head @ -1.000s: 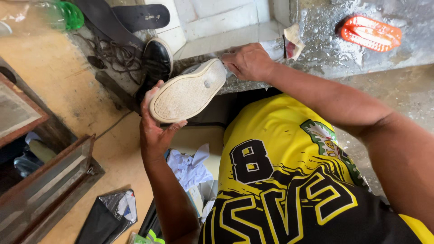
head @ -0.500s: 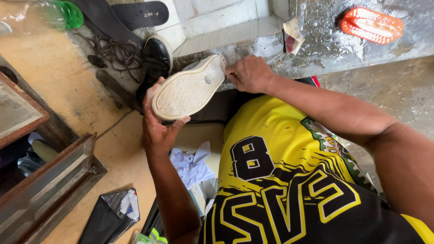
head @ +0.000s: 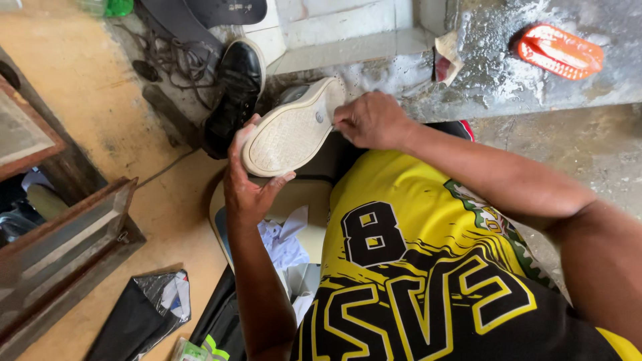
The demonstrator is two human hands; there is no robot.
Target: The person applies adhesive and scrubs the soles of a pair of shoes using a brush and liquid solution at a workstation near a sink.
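The pale shoe (head: pixel 294 128) is being held sole-up over a wet concrete ledge (head: pixel 481 73), left hand (head: pixel 246 184) gripping its toe end, right hand (head: pixel 372 120) pinching the heel; an orange brush (head: pixel 560 51) is lying nearby.

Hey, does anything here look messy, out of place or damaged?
Yes: white foam or powder is spread over the grey ledge around the orange brush, and tangled laces lie loose beside the black shoe.
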